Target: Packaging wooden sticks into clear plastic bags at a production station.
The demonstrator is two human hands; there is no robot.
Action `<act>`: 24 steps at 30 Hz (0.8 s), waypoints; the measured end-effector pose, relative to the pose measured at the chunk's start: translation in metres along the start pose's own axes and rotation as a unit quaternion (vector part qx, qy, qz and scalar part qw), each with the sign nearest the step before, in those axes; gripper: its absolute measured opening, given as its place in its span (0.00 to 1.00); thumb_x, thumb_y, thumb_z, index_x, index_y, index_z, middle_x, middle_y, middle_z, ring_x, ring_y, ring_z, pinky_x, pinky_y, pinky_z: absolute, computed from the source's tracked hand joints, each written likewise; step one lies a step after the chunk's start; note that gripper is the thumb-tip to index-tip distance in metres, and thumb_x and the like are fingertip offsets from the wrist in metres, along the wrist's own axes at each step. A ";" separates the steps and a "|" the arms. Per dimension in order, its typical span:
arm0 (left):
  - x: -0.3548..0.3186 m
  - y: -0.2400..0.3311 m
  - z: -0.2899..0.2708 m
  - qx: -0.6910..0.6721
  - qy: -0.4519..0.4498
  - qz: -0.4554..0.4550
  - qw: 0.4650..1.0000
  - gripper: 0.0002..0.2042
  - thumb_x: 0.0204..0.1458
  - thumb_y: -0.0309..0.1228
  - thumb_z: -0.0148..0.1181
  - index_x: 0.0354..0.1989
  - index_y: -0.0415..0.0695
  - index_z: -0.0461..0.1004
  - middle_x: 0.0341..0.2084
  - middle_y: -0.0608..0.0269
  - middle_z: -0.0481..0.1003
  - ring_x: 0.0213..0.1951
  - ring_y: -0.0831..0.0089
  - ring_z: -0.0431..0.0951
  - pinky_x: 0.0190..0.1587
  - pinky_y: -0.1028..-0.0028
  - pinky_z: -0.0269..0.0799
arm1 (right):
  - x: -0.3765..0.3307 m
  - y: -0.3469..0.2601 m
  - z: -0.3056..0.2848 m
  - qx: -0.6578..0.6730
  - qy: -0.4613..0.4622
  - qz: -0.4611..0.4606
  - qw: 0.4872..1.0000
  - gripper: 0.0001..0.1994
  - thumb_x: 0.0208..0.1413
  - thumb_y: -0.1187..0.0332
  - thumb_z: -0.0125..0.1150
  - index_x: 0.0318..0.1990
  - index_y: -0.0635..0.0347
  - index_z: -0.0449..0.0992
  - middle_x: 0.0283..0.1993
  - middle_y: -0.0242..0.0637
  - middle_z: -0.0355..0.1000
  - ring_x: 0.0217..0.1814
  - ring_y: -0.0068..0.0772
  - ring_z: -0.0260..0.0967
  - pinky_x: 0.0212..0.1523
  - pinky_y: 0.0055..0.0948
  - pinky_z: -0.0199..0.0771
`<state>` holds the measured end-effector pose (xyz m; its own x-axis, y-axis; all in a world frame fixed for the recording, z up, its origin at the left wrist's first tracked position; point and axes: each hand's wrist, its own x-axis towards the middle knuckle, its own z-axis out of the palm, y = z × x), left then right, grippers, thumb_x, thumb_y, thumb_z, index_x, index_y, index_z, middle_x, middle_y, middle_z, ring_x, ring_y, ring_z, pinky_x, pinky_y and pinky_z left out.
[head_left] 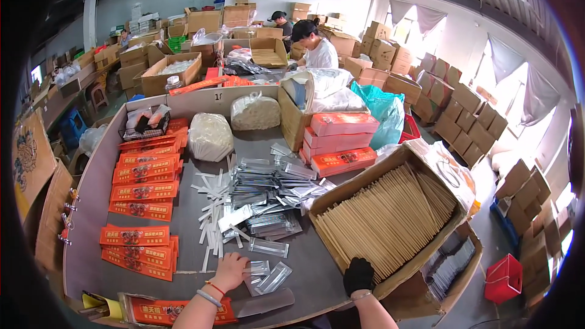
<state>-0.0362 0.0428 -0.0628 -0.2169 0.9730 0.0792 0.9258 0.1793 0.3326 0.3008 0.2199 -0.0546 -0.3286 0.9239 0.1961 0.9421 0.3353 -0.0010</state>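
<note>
the work looks partway along, judged from how things lie around the stick box [391,167]: well to its left, red printed sleeves [145,173] lie in overlapping rows that could be finished pieces, though whether they are filled cannot be told. much seems left: the box is packed with wooden sticks [390,219], a big heap of clear packets [268,222] lies just left of it, white strips [211,226] are scattered beyond that heap's left side, and bundled red sleeves [344,123] stand behind the box. the left hand [228,272], bare, is palm down to the left of the box's near corner, fingers slightly bent and loosely spread, the tips at a few loose packets [273,276]; whether it grips one is unclear. the right hand [359,277], black-gloved, is at that near corner, fingers toward the sticks; its closure and any hold cannot be told.
</note>
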 end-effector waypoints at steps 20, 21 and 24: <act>-0.085 0.042 -0.015 -0.066 -0.072 0.009 0.995 0.16 0.34 0.38 0.74 0.33 0.49 0.77 0.27 0.64 0.75 0.35 0.61 0.75 0.41 0.64 0.70 | -0.010 -0.013 -0.031 0.094 -0.054 0.008 0.994 0.07 0.55 0.64 0.54 0.36 0.56 0.75 0.34 0.42 0.73 0.39 0.48 0.74 0.40 0.47 0.73; -0.090 0.044 -0.011 -0.071 -0.030 -0.004 0.997 0.17 0.33 0.40 0.74 0.32 0.49 0.78 0.31 0.65 0.75 0.38 0.61 0.73 0.42 0.63 0.67 | -0.011 -0.018 -0.033 0.093 -0.057 0.008 0.994 0.07 0.55 0.64 0.54 0.36 0.56 0.75 0.34 0.42 0.73 0.39 0.48 0.74 0.40 0.47 0.73; -0.099 0.045 -0.012 -0.098 0.038 -0.034 0.994 0.19 0.32 0.43 0.75 0.34 0.50 0.80 0.37 0.65 0.74 0.42 0.60 0.71 0.46 0.61 0.64 | -0.012 -0.034 -0.036 0.234 -0.049 -0.137 0.961 0.09 0.56 0.63 0.55 0.41 0.51 0.77 0.34 0.40 0.73 0.36 0.47 0.74 0.38 0.47 0.72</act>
<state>0.0228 -0.0476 -0.0443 -0.3056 0.9448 0.1184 0.8320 0.2045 0.5157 0.2752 0.1906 -0.0219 -0.5858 0.7949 0.1582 0.6947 0.5929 -0.4073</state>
